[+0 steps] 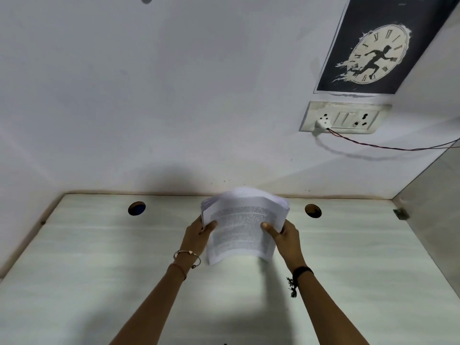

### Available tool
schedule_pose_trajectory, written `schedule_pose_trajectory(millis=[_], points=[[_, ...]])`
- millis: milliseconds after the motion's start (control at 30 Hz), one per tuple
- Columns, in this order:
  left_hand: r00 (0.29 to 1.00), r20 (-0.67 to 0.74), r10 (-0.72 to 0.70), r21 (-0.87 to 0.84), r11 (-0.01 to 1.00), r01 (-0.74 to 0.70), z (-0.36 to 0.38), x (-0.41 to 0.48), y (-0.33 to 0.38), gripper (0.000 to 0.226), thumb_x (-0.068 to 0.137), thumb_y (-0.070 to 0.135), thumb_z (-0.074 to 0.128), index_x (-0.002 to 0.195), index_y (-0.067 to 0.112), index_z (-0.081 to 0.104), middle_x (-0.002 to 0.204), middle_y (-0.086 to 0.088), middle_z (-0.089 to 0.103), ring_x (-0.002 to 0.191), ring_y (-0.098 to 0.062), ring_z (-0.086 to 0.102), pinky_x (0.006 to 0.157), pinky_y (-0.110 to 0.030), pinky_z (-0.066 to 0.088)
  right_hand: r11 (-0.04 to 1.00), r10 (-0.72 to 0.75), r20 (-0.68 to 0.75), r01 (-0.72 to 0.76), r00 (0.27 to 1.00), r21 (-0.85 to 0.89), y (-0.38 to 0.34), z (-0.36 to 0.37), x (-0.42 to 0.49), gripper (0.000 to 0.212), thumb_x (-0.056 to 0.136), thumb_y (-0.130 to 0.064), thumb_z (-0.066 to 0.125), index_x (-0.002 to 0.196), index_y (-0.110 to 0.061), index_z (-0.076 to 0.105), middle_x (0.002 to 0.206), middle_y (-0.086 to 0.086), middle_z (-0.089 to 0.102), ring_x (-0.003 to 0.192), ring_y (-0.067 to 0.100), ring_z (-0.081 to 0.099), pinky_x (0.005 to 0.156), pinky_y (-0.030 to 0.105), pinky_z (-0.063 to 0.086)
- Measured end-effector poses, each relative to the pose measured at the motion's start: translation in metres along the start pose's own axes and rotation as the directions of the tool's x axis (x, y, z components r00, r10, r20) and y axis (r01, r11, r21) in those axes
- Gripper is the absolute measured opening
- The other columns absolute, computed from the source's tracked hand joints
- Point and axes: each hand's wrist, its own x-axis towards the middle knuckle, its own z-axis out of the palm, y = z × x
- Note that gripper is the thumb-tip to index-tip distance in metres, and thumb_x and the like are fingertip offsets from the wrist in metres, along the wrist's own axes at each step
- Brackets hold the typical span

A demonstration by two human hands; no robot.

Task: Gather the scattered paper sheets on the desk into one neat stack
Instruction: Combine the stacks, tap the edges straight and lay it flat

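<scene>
From the head view, my left hand (199, 232) and right hand (283, 235) grip the stack (245, 225) between them. Each clasps one side edge, thumb on the printed front sheet and fingers curled behind. The stack stands nearly upright between my palms, its top bowing away from me toward the wall (149, 95). The sheets are fanned a little at the upper left corner. Its lower edge hangs just below my hands, over the desk (99, 270); I cannot tell whether it touches the surface.

Beyond my left hand and out to the left is a round hole (136, 208) in the desk, and a second hole (313, 210) lies just past my right hand. A bangle (186, 255) circles my left wrist and a dark band (301, 271) my right.

Well above and to the right of my right hand, a socket (343, 118) on the wall carries a white plug (321, 124), whose wire (385, 146) trails off to the right. Above that hangs a dark poster (378, 46) of a clock with a running figure.
</scene>
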Motion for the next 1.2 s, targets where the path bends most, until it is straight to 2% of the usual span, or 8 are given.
schedule_pose_trajectory(millis=[233, 400, 600, 767, 900, 1000, 1100, 1200], points=[[0.977, 0.13, 0.17, 0.101, 0.978, -0.184, -0.037, 0.013, 0.036, 0.049, 0.068, 0.044, 0.076, 0.109, 0.019, 0.067, 0.092, 0.008, 0.069, 0.074, 0.018, 0.059, 0.067, 0.0, 0.042, 0.998, 0.022, -0.01, -0.022, 1.0, -0.061, 0.007, 0.001, -0.001, 0.023, 0.085, -0.018, 0.069, 0.068, -0.017, 0.054, 0.064, -0.005, 0.057, 0.053, -0.004, 0.054, 0.052, 0.008, 0.041], [0.879, 0.466, 0.099, 0.477, 0.809, -0.344, -0.049, 0.036, 0.104, 0.068, 0.058, 0.067, 0.066, 0.113, 0.028, 0.065, 0.111, 0.0, 0.07, 0.101, -0.01, 0.064, 0.09, -0.025, 0.047, 0.999, 0.02, -0.002, -0.02, 1.0, -0.039, 0.004, -0.001, -0.001, 0.021, 0.084, -0.017, 0.071, 0.069, -0.016, 0.056, 0.064, -0.005, 0.059, 0.059, 0.007, 0.053, 0.051, 0.009, 0.041], [0.846, 0.533, 0.003, 0.671, 0.607, -0.425, 0.005, 0.039, 0.116, 0.051, 0.076, 0.054, 0.063, 0.11, 0.016, 0.062, 0.113, -0.007, 0.067, 0.104, -0.025, 0.061, 0.079, -0.029, 0.044, 0.996, -0.014, 0.101, 0.022, 0.995, -0.084, -0.005, -0.01, 0.0, 0.04, 0.079, -0.028, 0.075, 0.059, -0.016, 0.043, 0.056, -0.004, 0.042, 0.054, 0.013, 0.036, 0.049, 0.018, 0.028], [0.854, 0.506, 0.119, 0.465, 0.796, -0.386, -0.015, 0.041, 0.118, 0.05, 0.076, 0.056, 0.059, 0.081, 0.006, 0.062, 0.088, -0.016, 0.067, 0.077, -0.023, 0.057, 0.057, -0.025, 0.033, 0.997, -0.066, -0.087, 0.064, 0.994, -0.033, -0.022, -0.029, 0.004, 0.029, 0.072, -0.036, 0.08, 0.086, -0.028, 0.057, 0.071, -0.012, 0.062, 0.063, -0.001, 0.056, 0.057, 0.012, 0.039], [0.901, 0.405, 0.155, 0.148, 0.961, -0.232, -0.048, 0.041, 0.106, 0.059, 0.054, 0.069, 0.057, 0.075, 0.014, 0.063, 0.081, -0.012, 0.071, 0.072, -0.023, 0.064, 0.065, -0.028, 0.047, 0.98, 0.104, -0.246, -0.057, 0.964, 0.192, -0.01, -0.052, 0.007, 0.076, 0.07, -0.036, 0.082, 0.131, -0.023, 0.039, 0.116, -0.004, 0.056, 0.103, 0.015, 0.056, 0.084, 0.025, 0.046], [0.916, 0.388, 0.1, 0.006, 0.994, -0.111, -0.055, 0.038, 0.088, 0.067, 0.043, 0.073, 0.065, 0.082, 0.018, 0.065, 0.079, -0.004, 0.071, 0.07, -0.02, 0.068, 0.063, -0.027, 0.054, 0.905, 0.169, -0.165, -0.087, 0.972, 0.417, 0.002, -0.059, 0.001, 0.077, 0.075, -0.028, 0.08, 0.137, -0.029, 0.035, 0.126, -0.005, 0.054, 0.111, 0.018, 0.057, 0.089, 0.036, 0.048], [0.933, 0.359, 0.031, -0.115, 0.993, 0.011, -0.052, 0.035, 0.067, 0.081, 0.032, 0.079, 0.069, 0.086, 0.019, 0.066, 0.081, -0.005, 0.073, 0.071, -0.023, 0.069, 0.065, -0.034, 0.057, 0.836, 0.122, 0.196, -0.207, 0.973, 0.508, 0.01, -0.059, -0.002, 0.059, 0.074, -0.034, 0.076, 0.128, -0.019, 0.055, 0.123, 0.006, 0.066, 0.112, 0.027, 0.063, 0.092, 0.045, 0.051], [0.961, 0.275, -0.018, -0.201, 0.977, 0.075, -0.042, 0.028, 0.047, 0.079, 0.034, 0.078, 0.069, 0.088, 0.02, 0.065, 0.085, -0.006, 0.071, 0.078, -0.028, 0.066, 0.072, -0.038, 0.056, 0.846, 0.115, 0.114, -0.158, 0.987, 0.509, 0.005, -0.054, -0.002, 0.046, 0.073, -0.025, 0.079, 0.115, -0.012, 0.066, 0.115, 0.01, 0.07, 0.106, 0.029, 0.066, 0.092, 0.047, 0.052]])
